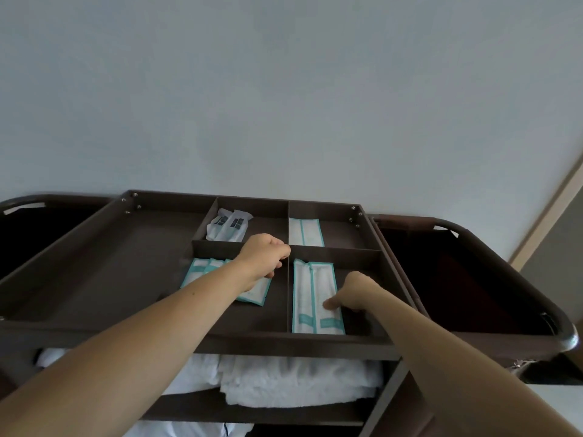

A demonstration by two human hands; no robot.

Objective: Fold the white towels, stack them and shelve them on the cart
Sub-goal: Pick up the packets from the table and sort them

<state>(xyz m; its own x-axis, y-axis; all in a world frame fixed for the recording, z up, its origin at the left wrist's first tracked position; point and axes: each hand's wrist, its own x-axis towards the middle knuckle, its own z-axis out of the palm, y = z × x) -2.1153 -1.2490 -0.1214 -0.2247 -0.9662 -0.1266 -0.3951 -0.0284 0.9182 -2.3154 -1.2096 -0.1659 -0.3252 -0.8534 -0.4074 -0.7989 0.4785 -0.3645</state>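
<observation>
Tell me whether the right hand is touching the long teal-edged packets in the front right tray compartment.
Touching. The head view shows the right hand with a fingertip lying on the long packets, no gap between them.

Plain pale grey wall (284, 89), beige trim (549, 209) at right, soft even light

White towels (299, 386) beneath both forearms largely hidden by cart tray rim (284, 343); packets (197, 272) under left hand (262, 257) partly covered (print unreadable); left fingertips curled from view.
</observation>
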